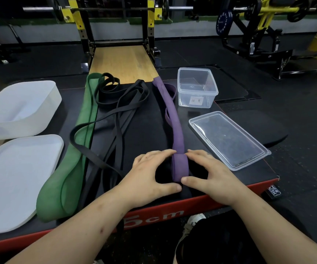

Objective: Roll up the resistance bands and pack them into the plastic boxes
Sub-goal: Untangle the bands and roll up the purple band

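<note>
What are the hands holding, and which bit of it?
The left hand and right hand pinch the purple band at its folded near end, one on each side.

Noting purple band (pixel 170 115) and green band (pixel 77 141) as matt rubber, faintly chalky. Recording black bands (pixel 123 111) as smooth rubber with low sheen. Logging clear box (pixel 197 88), far right, and clear lid (pixel 228 140), near right, as glossy plastic. Spotting white paper label (pixel 196 101) on the box wall. Marking frosted tub (pixel 20 109) and frosted lid (pixel 18 180), left, as translucent matt plastic. Seeing far board (pixel 123 61) as grained wood, platform top (pixel 150 130) as matt black.
</note>
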Demonstrator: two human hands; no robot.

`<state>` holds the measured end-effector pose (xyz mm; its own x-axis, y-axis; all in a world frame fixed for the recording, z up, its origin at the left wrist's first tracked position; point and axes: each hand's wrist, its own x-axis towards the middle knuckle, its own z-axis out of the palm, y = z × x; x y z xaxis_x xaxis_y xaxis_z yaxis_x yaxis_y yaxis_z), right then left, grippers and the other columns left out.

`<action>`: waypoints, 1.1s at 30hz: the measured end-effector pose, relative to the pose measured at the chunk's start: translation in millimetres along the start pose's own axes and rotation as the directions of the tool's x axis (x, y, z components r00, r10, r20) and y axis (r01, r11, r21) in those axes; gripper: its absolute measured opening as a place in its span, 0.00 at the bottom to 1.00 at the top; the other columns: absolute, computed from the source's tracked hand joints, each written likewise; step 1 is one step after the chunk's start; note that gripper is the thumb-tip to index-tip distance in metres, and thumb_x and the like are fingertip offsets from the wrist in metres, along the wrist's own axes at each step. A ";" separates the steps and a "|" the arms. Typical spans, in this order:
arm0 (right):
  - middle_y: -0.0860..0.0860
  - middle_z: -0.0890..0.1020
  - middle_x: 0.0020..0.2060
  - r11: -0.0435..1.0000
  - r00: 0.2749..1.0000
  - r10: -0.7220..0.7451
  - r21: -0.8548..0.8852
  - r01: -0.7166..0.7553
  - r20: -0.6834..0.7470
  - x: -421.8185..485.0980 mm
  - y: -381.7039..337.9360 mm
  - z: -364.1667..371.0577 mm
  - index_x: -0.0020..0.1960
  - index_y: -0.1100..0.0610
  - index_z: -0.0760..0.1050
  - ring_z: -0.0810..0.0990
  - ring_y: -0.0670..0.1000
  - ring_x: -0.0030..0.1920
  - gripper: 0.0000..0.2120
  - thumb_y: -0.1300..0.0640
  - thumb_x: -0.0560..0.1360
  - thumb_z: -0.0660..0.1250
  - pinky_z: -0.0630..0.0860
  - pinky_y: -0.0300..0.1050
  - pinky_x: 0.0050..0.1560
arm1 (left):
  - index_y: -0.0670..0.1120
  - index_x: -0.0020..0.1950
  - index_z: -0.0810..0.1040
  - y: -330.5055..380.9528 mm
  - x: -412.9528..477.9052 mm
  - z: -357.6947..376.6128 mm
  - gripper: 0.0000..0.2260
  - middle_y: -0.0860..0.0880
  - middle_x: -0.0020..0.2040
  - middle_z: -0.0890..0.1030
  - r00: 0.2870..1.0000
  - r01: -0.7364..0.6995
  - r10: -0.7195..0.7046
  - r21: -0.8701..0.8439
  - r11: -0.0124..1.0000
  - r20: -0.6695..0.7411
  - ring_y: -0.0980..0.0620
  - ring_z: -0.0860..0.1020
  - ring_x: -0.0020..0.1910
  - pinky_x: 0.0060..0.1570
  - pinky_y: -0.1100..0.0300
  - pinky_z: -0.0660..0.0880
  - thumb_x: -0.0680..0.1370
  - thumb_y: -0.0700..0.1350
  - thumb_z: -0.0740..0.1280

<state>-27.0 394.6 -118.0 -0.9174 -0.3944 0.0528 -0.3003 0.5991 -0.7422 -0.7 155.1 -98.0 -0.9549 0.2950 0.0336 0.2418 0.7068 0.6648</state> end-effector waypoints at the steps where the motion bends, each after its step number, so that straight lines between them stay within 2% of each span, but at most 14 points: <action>1: 0.38 0.72 0.71 1.000 1.000 0.002 0.008 -0.002 -0.001 0.1 -0.8 -0.2 0.73 0.43 0.74 0.67 0.35 0.73 0.39 0.29 0.65 0.71 0.64 0.40 0.75 | 0.69 0.76 0.62 -1.5 0.8 0.9 0.38 0.64 0.73 0.64 1.000 -0.006 0.006 0.009 1.000 -0.004 0.61 0.56 0.74 0.76 0.58 0.55 0.69 0.64 0.76; 5: 0.37 0.76 0.65 0.996 1.000 -0.006 0.093 0.004 0.022 -1.3 -3.6 -3.4 0.68 0.43 0.79 0.69 0.35 0.72 0.34 0.30 0.65 0.71 0.64 0.37 0.73 | 0.62 0.75 0.69 -2.4 1.8 2.9 0.36 0.66 0.68 0.67 0.998 -0.049 0.049 0.000 0.999 -0.041 0.78 0.54 0.67 0.74 0.66 0.49 0.69 0.63 0.77; 8: 0.37 0.78 0.60 0.990 0.998 -0.027 0.137 0.019 0.057 -1.7 -5.6 -3.3 0.60 0.38 0.82 0.70 0.37 0.71 0.22 0.34 0.67 0.71 0.65 0.34 0.70 | 0.60 0.74 0.72 -4.1 1.1 3.1 0.38 0.73 0.65 0.66 0.997 -0.061 0.061 0.001 0.998 -0.037 0.79 0.53 0.68 0.74 0.64 0.49 0.65 0.70 0.73; 10: 0.39 0.79 0.58 0.989 0.997 -0.040 0.145 0.031 0.059 -1.3 -5.8 -1.9 0.58 0.42 0.85 0.71 0.38 0.71 0.22 0.34 0.68 0.71 0.65 0.35 0.70 | 0.59 0.72 0.74 -3.7 0.4 2.6 0.40 0.75 0.63 0.65 0.998 -0.066 0.066 0.014 0.998 -0.021 0.79 0.53 0.68 0.75 0.64 0.49 0.64 0.73 0.69; 12: 0.38 0.79 0.57 0.990 0.998 -0.053 0.132 0.047 0.045 -1.3 -6.3 0.0 0.58 0.45 0.85 0.71 0.38 0.71 0.24 0.34 0.68 0.70 0.65 0.32 0.69 | 0.58 0.72 0.74 -2.4 0.1 1.7 0.38 0.76 0.62 0.65 0.998 -0.062 0.062 0.018 0.998 -0.019 0.80 0.53 0.67 0.74 0.64 0.50 0.64 0.72 0.70; 14: 0.38 0.79 0.58 0.991 0.997 -0.065 0.118 0.061 0.030 -1.8 -6.8 1.2 0.59 0.43 0.83 0.70 0.37 0.71 0.23 0.34 0.68 0.69 0.64 0.30 0.68 | 0.58 0.71 0.75 -0.4 -0.1 0.6 0.37 0.77 0.61 0.64 0.998 -0.056 0.056 0.014 0.998 -0.019 0.82 0.52 0.65 0.73 0.65 0.50 0.65 0.70 0.72; 17: 0.38 0.79 0.60 0.993 0.997 -0.073 0.094 0.072 0.012 -2.5 -6.7 1.6 0.60 0.37 0.79 0.70 0.38 0.71 0.21 0.34 0.69 0.69 0.65 0.36 0.70 | 0.58 0.71 0.75 -1.3 0.3 1.2 0.38 0.77 0.60 0.64 0.998 -0.056 0.057 0.029 0.998 -0.030 0.81 0.53 0.66 0.72 0.67 0.50 0.64 0.73 0.68; 20: 0.39 0.76 0.64 0.992 0.997 -0.080 0.096 0.080 0.004 -1.8 -6.4 1.1 0.65 0.33 0.76 0.70 0.42 0.73 0.23 0.35 0.70 0.69 0.66 0.41 0.72 | 0.57 0.72 0.75 0.1 0.7 1.3 0.35 0.75 0.60 0.65 0.998 -0.053 0.054 0.031 0.998 -0.029 0.82 0.53 0.64 0.72 0.67 0.50 0.67 0.69 0.73; 22: 0.37 0.76 0.65 0.990 0.995 -0.096 0.104 0.093 0.019 -2.0 -7.2 0.1 0.64 0.33 0.77 0.69 0.42 0.73 0.22 0.36 0.70 0.70 0.65 0.39 0.72 | 0.57 0.72 0.74 0.5 0.1 1.1 0.34 0.73 0.61 0.66 0.998 -0.052 0.053 0.023 0.998 -0.034 0.81 0.53 0.65 0.73 0.65 0.51 0.69 0.66 0.75; 24: 0.33 0.76 0.65 0.983 0.996 -0.088 0.165 0.081 0.033 -3.9 -7.6 -2.5 0.64 0.35 0.78 0.70 0.40 0.73 0.23 0.37 0.69 0.72 0.65 0.36 0.72 | 0.58 0.72 0.74 0.6 -0.7 1.1 0.36 0.70 0.64 0.67 0.998 -0.058 0.058 0.019 0.998 -0.033 0.79 0.53 0.67 0.75 0.63 0.51 0.67 0.69 0.73; 26: 0.34 0.77 0.67 0.973 0.997 -0.068 0.225 0.056 0.048 -5.0 -6.7 -6.1 0.65 0.39 0.79 0.71 0.40 0.73 0.26 0.39 0.67 0.74 0.66 0.43 0.75 | 0.59 0.73 0.73 1.4 -1.5 0.8 0.38 0.68 0.66 0.68 0.997 -0.072 0.073 0.025 0.997 -0.029 0.74 0.55 0.70 0.76 0.61 0.51 0.65 0.72 0.71; 29: 0.36 0.77 0.68 0.977 0.995 -0.030 0.214 0.009 0.095 -3.3 -4.7 -8.4 0.66 0.38 0.78 0.70 0.42 0.74 0.28 0.38 0.67 0.75 0.66 0.53 0.77 | 0.59 0.73 0.72 3.3 -1.9 -0.6 0.37 0.65 0.69 0.68 0.997 -0.064 0.066 0.036 0.997 -0.034 0.68 0.56 0.73 0.76 0.61 0.50 0.67 0.68 0.75; 31: 0.37 0.78 0.68 0.984 0.992 -0.004 0.179 -0.019 0.129 -1.7 -3.5 -7.9 0.68 0.35 0.76 0.67 0.46 0.77 0.28 0.35 0.68 0.74 0.65 0.58 0.77 | 0.59 0.73 0.73 3.2 -2.1 -0.6 0.35 0.66 0.69 0.68 0.997 -0.065 0.067 0.038 0.997 -0.043 0.69 0.55 0.73 0.75 0.62 0.49 0.68 0.66 0.76; 33: 0.36 0.77 0.68 0.985 0.991 0.001 0.169 -0.024 0.134 -1.6 -2.8 -7.9 0.67 0.33 0.75 0.66 0.45 0.77 0.28 0.35 0.68 0.74 0.64 0.57 0.77 | 0.59 0.73 0.73 3.1 -2.4 0.0 0.34 0.69 0.66 0.67 0.997 -0.070 0.071 0.038 0.997 -0.042 0.74 0.54 0.70 0.73 0.64 0.49 0.69 0.65 0.76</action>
<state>-26.8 399.1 -110.7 -0.8744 -0.4838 -0.0380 -0.2299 0.4818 -0.8456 2.4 156.5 -95.9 -0.9416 0.3175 0.1121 0.3141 0.7086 0.6318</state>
